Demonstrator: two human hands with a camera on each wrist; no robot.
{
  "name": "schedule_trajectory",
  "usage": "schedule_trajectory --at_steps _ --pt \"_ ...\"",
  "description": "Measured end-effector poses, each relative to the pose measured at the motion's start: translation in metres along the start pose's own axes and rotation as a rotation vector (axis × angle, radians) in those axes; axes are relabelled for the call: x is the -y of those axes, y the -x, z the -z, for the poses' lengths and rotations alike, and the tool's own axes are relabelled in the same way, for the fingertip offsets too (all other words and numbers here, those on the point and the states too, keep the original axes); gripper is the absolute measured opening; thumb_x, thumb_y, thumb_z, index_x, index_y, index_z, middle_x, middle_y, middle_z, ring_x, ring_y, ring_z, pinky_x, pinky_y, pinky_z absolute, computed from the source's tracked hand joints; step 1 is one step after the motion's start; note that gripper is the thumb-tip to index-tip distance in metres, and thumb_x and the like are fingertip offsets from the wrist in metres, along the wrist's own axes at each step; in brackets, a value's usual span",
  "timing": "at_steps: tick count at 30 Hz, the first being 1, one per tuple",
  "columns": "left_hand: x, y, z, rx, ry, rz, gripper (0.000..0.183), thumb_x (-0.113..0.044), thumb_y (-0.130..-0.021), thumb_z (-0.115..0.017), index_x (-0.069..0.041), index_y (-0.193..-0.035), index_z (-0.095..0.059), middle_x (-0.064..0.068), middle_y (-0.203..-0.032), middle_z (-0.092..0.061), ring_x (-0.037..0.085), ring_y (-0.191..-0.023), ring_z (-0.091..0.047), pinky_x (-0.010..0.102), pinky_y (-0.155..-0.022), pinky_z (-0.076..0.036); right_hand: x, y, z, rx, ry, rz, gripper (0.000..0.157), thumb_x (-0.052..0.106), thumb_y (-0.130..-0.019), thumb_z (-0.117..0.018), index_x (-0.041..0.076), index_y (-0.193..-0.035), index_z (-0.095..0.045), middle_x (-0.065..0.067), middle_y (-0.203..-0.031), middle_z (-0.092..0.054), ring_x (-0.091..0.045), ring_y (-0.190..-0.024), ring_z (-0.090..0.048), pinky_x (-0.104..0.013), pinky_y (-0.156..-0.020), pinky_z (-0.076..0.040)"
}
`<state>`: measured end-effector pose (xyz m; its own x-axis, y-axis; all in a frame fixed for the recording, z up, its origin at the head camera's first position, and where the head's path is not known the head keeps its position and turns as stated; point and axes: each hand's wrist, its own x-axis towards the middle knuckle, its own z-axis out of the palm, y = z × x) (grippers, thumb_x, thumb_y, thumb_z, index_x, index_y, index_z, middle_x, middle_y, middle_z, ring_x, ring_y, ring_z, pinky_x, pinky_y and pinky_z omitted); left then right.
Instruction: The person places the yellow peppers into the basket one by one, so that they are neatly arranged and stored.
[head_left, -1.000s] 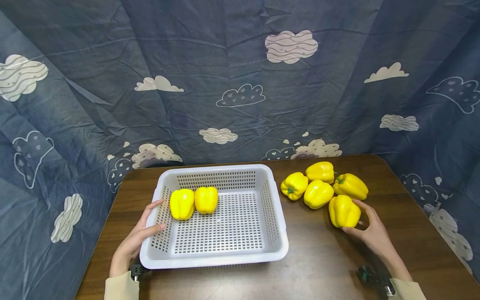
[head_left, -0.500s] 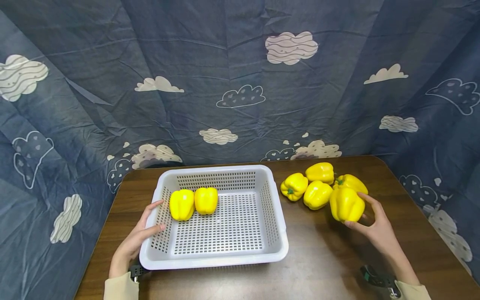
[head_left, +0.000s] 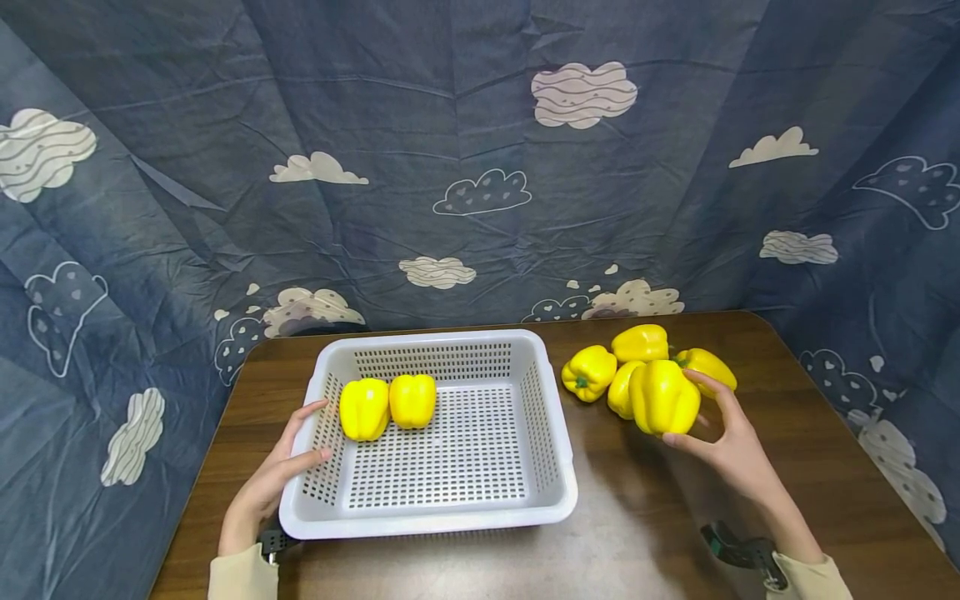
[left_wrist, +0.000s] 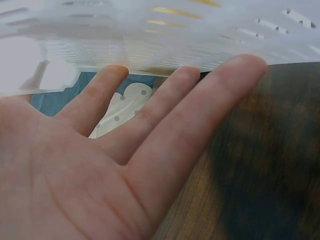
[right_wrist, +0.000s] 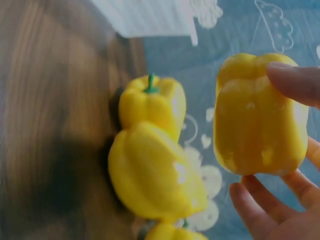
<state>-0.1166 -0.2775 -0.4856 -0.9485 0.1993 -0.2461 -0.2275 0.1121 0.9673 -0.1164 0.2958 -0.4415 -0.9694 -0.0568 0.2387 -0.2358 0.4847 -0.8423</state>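
My right hand (head_left: 727, 442) pinches a yellow bell pepper (head_left: 666, 397) between thumb and fingers, raised over the table. In the right wrist view the held pepper (right_wrist: 261, 117) is upright beside others on the wood. My left hand (head_left: 270, 475) holds the left rim of a light grey perforated plastic basket (head_left: 427, 527), thumb and a finger over the edge. The left wrist view has the other fingers (left_wrist: 165, 120) stretched out along the outer wall. Inside the basket, at its left, lie two yellow bell peppers, one (head_left: 364, 409) next to the other (head_left: 412, 401).
Right of the basket, several yellow bell peppers (head_left: 589, 372) sit grouped on the brown wooden table (head_left: 615, 533); the held one partly covers one of them. A dark blue cloth with cloud prints (head_left: 480, 250) hangs behind the table.
My right hand has lifted the bell pepper off the table and carried it left, now in front of another pepper. The left hand and basket stay put.
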Motion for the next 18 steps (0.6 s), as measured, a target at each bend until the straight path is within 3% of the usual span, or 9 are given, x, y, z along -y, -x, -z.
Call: schedule_trajectory --at_steps 7,18 --pt "0.000 0.000 0.000 0.006 0.005 0.000 0.073 -0.012 -0.089 -0.056 -0.024 -0.147 -0.014 0.024 -0.149 -0.011 0.047 -0.112 -0.045 0.055 -0.076 -0.052 0.016 -0.004 -0.013 0.076 -0.029 -0.007 0.088 0.002 -0.076 -0.079 0.012 -0.147 -0.030 -0.009 -0.143 -0.028 0.000 -0.119 -0.036 -0.007 -0.088 -0.038" --pt "-0.001 -0.001 0.000 -0.005 0.005 0.010 0.073 -0.011 -0.089 -0.056 -0.024 -0.148 -0.014 0.023 -0.150 -0.009 0.048 -0.114 -0.042 0.055 -0.077 -0.052 0.043 -0.013 -0.047 0.161 -0.078 0.047 0.085 0.004 -0.074 -0.081 0.011 -0.144 -0.035 -0.010 -0.144 -0.032 -0.029 -0.123 -0.038 -0.012 -0.089 -0.041"
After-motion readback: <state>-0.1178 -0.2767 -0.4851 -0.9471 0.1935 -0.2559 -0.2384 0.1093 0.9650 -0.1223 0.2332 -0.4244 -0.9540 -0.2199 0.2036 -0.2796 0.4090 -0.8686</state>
